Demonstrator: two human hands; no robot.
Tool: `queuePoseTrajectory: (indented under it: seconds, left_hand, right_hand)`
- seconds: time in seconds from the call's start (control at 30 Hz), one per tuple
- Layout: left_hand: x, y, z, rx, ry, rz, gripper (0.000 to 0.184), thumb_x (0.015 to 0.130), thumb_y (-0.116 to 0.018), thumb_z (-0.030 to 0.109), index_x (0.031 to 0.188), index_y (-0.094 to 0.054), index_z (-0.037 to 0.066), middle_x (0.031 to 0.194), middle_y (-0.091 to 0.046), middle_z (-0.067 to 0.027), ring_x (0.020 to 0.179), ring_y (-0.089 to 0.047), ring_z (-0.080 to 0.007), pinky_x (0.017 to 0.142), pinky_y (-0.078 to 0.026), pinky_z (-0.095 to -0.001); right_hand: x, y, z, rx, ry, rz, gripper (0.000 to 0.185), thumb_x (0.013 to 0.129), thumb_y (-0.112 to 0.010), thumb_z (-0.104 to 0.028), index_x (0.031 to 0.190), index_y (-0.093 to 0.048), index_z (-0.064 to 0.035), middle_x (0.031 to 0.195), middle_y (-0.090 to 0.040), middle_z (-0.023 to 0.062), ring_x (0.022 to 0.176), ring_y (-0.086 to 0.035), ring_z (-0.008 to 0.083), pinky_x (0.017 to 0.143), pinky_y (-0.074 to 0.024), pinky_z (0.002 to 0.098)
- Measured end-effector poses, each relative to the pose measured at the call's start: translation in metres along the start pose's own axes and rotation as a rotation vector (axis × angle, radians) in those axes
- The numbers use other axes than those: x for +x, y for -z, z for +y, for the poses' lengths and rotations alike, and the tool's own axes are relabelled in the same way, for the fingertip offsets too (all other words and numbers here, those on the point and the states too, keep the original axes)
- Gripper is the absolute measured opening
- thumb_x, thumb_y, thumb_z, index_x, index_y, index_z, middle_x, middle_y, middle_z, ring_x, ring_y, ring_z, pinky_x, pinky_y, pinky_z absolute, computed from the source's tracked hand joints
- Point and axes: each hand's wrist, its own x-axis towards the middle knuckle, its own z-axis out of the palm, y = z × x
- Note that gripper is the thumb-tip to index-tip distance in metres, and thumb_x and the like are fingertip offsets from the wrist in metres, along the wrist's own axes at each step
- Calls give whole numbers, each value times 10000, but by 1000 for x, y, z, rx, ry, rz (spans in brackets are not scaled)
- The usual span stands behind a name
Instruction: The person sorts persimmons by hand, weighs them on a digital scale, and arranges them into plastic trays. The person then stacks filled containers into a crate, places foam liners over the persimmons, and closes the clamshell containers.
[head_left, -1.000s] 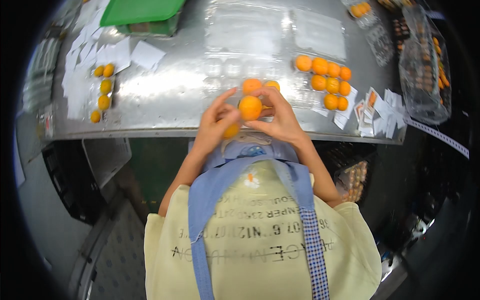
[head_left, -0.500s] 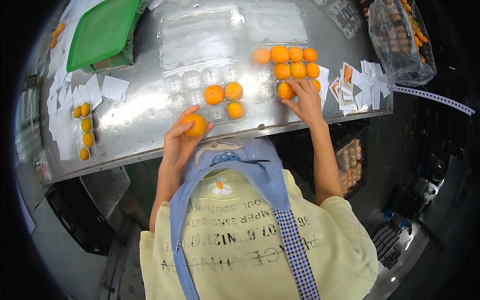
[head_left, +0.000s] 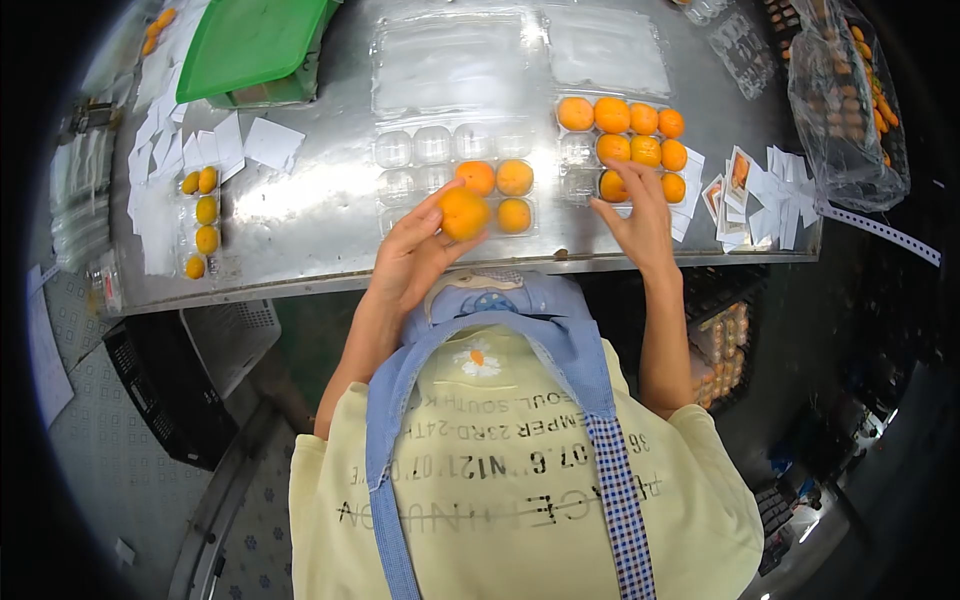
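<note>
Now that the orange [head_left: 464,216] clasped in the curled left hand [head_left: 412,255] has been brought inward over the left tray [head_left: 433,141], it is held just beside three seated fruits [head_left: 515,178]. The right hand [head_left: 646,222] is kept part-open, thumb and forefinger spread about another orange [head_left: 610,189] in the right tray [head_left: 577,152]; whether that is gripped cannot be told.

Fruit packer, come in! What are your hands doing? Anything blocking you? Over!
Left hand: orange fruit in grip, by left tray. Right hand: at another fruit in right tray, touch unclear. Left tray: three fruits showing, several cups empty. Nothing obviously blocking.
</note>
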Motion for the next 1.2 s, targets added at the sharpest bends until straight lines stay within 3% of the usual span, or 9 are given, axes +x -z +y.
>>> queuePoseTrajectory:
  seconds: [0.2,0.3,0.33,0.53,0.63,0.77,0.87,1.03,1.2]
  left_hand:
    - [-3,-12,-1,140,-53,39,528,938,-527,177,1407,-337,24,1389,-405,-147,1257,-444,-276,1044,-389,-460]
    - [-3,-9,-6,112,-60,36,479,944,-521,128,1395,-378,56,1398,-415,-117,1275,-425,-222,1051,-373,-417]
    - [-3,-11,-6,134,-52,35,480,943,-525,132,1395,-380,60,1397,-417,-111,1273,-427,-218,1045,-376,-409]
    - [-5,-15,-8,167,-50,66,456,948,-531,165,1378,-409,76,1342,-467,-92,1237,-453,-200,1014,-392,-363]
    - [-5,-12,-6,261,-50,117,400,949,-529,187,1326,-464,69,1281,-508,-95,1170,-496,-192,976,-421,-347]
    - [-4,8,-8,433,-118,169,263,933,-564,211,1139,-587,48,1098,-598,-74,982,-582,-166,840,-472,-309]
    - [2,27,-18,646,-173,188,224,922,-583,198,1079,-614,41,1021,-621,-56,901,-595,-142,786,-471,-280]
    - [11,27,-33,830,-139,254,238,916,-591,186,1107,-601,44,1007,-621,-56,870,-590,-121,754,-476,-260]
    - [11,12,-42,651,-80,250,354,868,-656,156,1184,-543,44,1069,-593,-72,890,-591,-131,759,-497,-252]
  right_hand:
    - [8,-28,-75,470,89,-151,496,698,-773,-219,1123,-581,-51,1081,-573,139,963,-567,329,825,-464,380]
    - [10,-36,-99,447,138,-145,551,683,-785,-245,1142,-550,-51,1091,-569,141,963,-568,326,813,-472,369]
    - [10,-40,-103,399,162,-121,578,669,-795,-154,1177,-535,-63,1080,-569,124,942,-582,265,790,-486,345]
    - [3,-48,-97,586,-50,-216,570,694,-781,-136,1197,-526,-55,1097,-573,104,974,-588,208,799,-490,291]
    - [-6,-57,-61,596,-118,-115,571,706,-769,-166,1199,-518,-28,1069,-580,123,912,-601,219,733,-512,299]
    - [-18,-46,-15,923,-493,17,560,735,-773,-142,1208,-514,9,1119,-585,90,941,-592,141,765,-495,255]
    - [-20,-37,6,915,-536,81,561,723,-777,-135,1201,-519,6,1101,-588,83,913,-589,130,753,-490,241]
    - [-14,-33,-3,494,-172,-140,571,705,-780,-194,1194,-550,-12,1080,-589,80,932,-576,162,754,-476,278]
    - [-4,-66,-51,363,293,-267,605,652,-791,-257,1180,-559,-74,1101,-571,120,992,-540,318,867,-432,392]
